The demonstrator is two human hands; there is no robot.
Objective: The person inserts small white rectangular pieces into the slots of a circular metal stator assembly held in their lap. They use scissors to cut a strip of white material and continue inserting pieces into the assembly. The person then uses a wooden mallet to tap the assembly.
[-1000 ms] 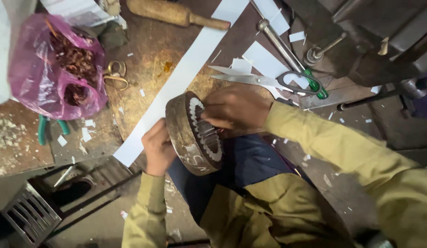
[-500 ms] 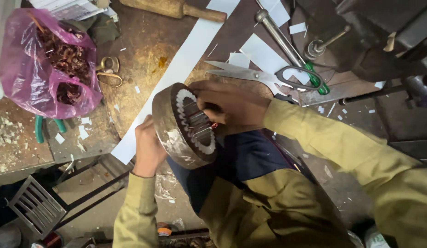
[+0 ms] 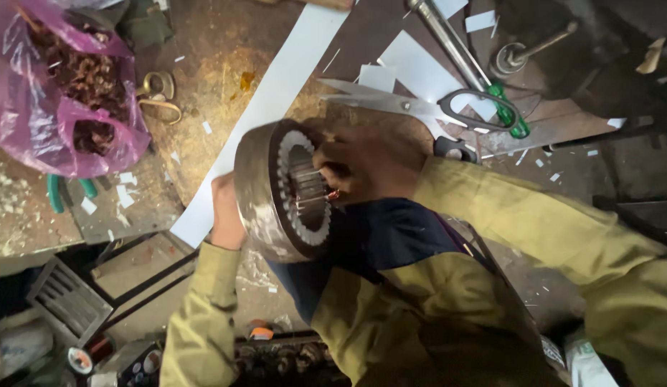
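Stator (image 3: 283,190): round metal ring held on edge over the person's lap, near the middle of the head view; its open face, lined with white slot paper, turns right and slightly toward the camera.
Left hand (image 3: 226,211): wrapped round the stator's left outer rim from behind, fingers mostly hidden by the ring; the grip is closed on the rim and props the ring up.
Right hand (image 3: 366,165): lies across the right side of the stator, fingers curled and reaching into the bore, where thin wires show at the slots; whether the fingertips pinch a wire cannot be told.
Sleeves: olive-yellow, with a dark blue panel between them below the stator.
Paper strip (image 3: 276,93): long, white, running from far centre down to the left of the stator, passing behind it.
Scissors (image 3: 419,107): lying open on the bench just beyond the right hand, blades pointing left, black handles to the right.
Screwdriver (image 3: 466,64): metal shaft with green handle, slanting across the far right, over the scissor handles.
Bag (image 3: 68,93): pink plastic, far left, holding brown tangled scraps.
Bench (image 3: 219,43): brown, worn, strewn with small white paper offcuts.
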